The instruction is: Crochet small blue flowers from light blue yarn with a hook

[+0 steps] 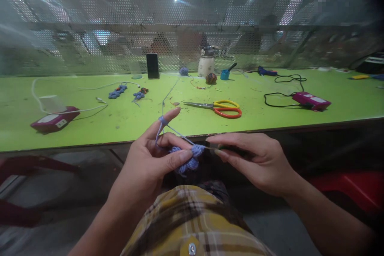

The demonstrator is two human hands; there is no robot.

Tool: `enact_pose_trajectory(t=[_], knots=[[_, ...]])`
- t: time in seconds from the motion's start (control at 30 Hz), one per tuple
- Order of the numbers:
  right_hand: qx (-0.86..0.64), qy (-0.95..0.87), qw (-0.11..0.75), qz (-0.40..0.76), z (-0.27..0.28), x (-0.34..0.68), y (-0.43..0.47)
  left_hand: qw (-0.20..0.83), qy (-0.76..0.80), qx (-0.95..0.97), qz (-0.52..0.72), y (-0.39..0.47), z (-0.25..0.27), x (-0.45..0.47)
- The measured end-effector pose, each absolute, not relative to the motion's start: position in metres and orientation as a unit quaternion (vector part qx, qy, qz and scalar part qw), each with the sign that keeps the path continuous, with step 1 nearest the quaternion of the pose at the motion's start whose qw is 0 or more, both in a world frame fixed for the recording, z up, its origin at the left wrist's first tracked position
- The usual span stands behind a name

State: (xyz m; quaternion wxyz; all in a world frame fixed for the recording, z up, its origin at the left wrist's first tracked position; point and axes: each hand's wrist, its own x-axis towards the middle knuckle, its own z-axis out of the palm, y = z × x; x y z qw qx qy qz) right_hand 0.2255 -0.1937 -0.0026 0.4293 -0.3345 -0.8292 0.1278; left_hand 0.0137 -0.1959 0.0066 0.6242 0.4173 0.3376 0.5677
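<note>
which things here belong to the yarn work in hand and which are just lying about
In the job:
blue yarn piece
likely crochet hook, tip hidden
blue yarn ball, feeding the strand

Lying about, seemingly:
scissors, perhaps for later
smartphone
bottle

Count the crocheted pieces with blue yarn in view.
3: a held piece in the left hand; on the table, towards the left, a longer piece and, right of it, a smaller piece. Others may be hidden.

a yellow plaid garment (186, 224), crossed by dark brown bands and thin pale lines, bears a round silvery snap (192, 249); left hand (153, 156) and right hand (258, 160) are bare.
</note>
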Motion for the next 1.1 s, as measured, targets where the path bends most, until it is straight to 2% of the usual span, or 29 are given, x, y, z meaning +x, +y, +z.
enact_pose_trajectory(t=[0.23,0.47,0.53,0.67,0.77,0.9,1.1], knots=[[-0.326,-0.825,0.437,0.149,-0.004,0.224,-0.194,0.628,0.342,0.411,0.565,-0.194,0.005,0.013],[-0.346,-0.779,0.455,0.257,-0.012,0.219,-0.194,0.617,0.351,0.412,0.571,-0.193,0.003,0.015],[-0.349,-0.747,0.461,0.329,-0.014,0.218,-0.194,0.620,0.350,0.413,0.568,-0.192,0.003,0.015],[-0.325,-0.625,0.457,0.544,-0.022,0.213,-0.194,0.639,0.345,0.411,0.551,-0.191,0.001,0.015],[-0.294,-0.547,0.453,0.639,-0.028,0.208,-0.193,0.648,0.354,0.403,0.540,-0.192,0.001,0.017],[-0.272,-0.495,0.469,0.679,-0.029,0.202,-0.195,0.647,0.361,0.404,0.536,-0.193,0.000,0.020],[-0.298,-0.524,0.446,0.661,-0.014,0.204,-0.198,0.632,0.361,0.430,0.535,-0.193,-0.001,0.018]])
